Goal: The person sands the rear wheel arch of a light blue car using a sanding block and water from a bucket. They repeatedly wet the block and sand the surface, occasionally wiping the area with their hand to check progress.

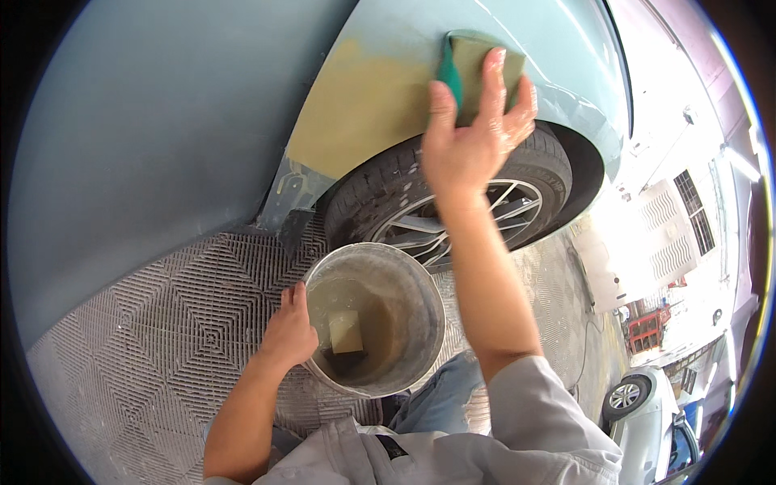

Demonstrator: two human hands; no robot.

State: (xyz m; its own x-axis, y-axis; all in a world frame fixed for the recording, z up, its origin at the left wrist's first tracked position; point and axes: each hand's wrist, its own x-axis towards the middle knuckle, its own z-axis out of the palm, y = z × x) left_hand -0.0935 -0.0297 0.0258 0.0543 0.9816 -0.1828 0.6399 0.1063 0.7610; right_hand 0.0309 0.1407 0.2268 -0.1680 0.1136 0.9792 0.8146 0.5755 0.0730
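My right hand is spread over a sanding block wrapped in green abrasive sheet and presses it against the car fender, above the wheel arch. Its fingers look wet. To the left of it, a tan filler patch covers part of the blue-grey fender. My left hand grips the left rim of a round bucket, the thumb side at the edge. Murky water lies in the bucket, with a pale rectangular sponge or block in it.
The car's wheel stands just behind the bucket, below the fender. A grey-blue door panel fills the left side. Ridged grating tiles cover the floor. A silver car and a red rack stand off to the right.
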